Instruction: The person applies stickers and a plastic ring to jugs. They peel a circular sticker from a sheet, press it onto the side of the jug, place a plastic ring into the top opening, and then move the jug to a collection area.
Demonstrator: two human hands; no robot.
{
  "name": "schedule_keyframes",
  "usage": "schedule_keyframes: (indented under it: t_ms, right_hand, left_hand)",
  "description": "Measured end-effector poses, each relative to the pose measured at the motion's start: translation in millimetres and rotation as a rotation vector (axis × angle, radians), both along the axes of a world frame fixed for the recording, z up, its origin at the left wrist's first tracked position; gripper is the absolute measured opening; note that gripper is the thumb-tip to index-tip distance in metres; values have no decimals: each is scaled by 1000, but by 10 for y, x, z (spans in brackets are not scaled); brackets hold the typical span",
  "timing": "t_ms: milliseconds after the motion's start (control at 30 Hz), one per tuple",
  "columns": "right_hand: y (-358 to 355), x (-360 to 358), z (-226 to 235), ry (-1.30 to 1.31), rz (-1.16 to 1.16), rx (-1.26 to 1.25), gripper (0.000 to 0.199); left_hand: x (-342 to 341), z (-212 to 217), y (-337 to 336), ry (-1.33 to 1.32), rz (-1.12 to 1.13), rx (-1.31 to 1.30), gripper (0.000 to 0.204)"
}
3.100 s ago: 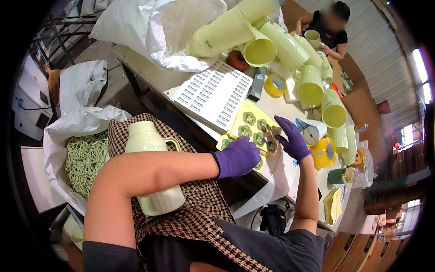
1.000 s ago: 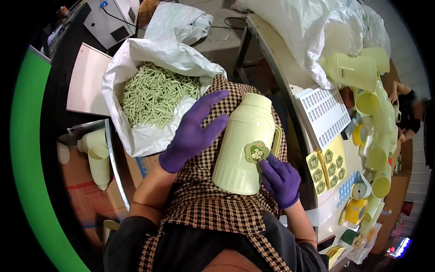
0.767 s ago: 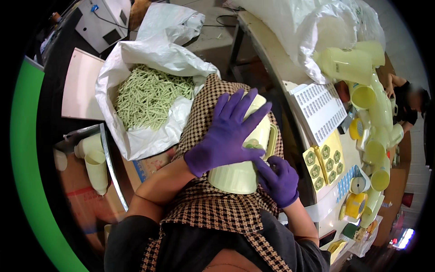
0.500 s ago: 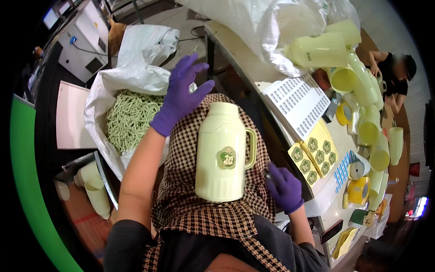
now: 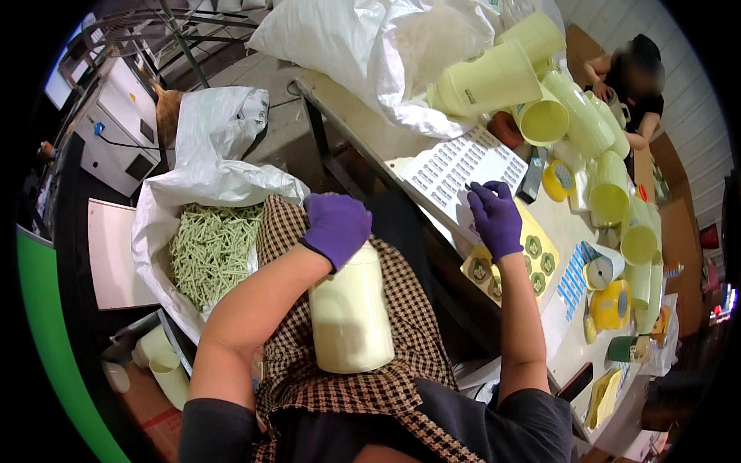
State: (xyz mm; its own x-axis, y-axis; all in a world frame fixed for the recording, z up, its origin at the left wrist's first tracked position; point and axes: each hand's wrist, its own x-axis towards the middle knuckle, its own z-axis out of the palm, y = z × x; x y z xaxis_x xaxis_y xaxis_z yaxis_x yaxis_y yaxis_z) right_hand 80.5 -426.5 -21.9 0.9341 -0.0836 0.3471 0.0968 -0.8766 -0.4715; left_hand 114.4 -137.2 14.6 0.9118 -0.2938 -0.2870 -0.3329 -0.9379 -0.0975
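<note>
A pale green thermos jug (image 5: 351, 324) lies on my lap over the checked apron (image 5: 409, 285), its plain side up; handle and round sticker are out of sight. My left hand (image 5: 337, 224), in a purple glove, is closed over the jug's top end. Over the edge of a white sheet of small printed labels (image 5: 455, 174) is my right hand (image 5: 496, 220), gloved too. Its fingers are drawn together, with a small dark bit at the tips that I cannot make out. Beneath that wrist lies a yellow sheet of round green flower stickers (image 5: 534, 247).
On my left stands a white sack of small pale green sticks (image 5: 216, 251). The table on my right bears pale green jug bodies (image 5: 610, 189), tape rolls (image 5: 557, 180) and a phone (image 5: 576, 382). Across it, another person (image 5: 633, 92) works.
My left hand has come down onto the jug's top. The jug has turned, hiding its sticker and handle. My right hand has moved up and away from beside my lap to the label sheet.
</note>
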Motion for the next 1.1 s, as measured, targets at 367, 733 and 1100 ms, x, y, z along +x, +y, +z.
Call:
schedule_keyframes:
  t_ms: [367,733,1100]
  right_hand:
    - [115,180,-220,117,-155,-274,34]
    - [11,165,-204,51,-69,-212,28]
    - [-546,509,-511,88,24,-59,33]
  left_hand:
    - [651,-345,-712,90,-709,-381,54]
    - [783,-55,-773,414,-562,-318,48]
    - [761,-23,-761,360,-659,-451,39]
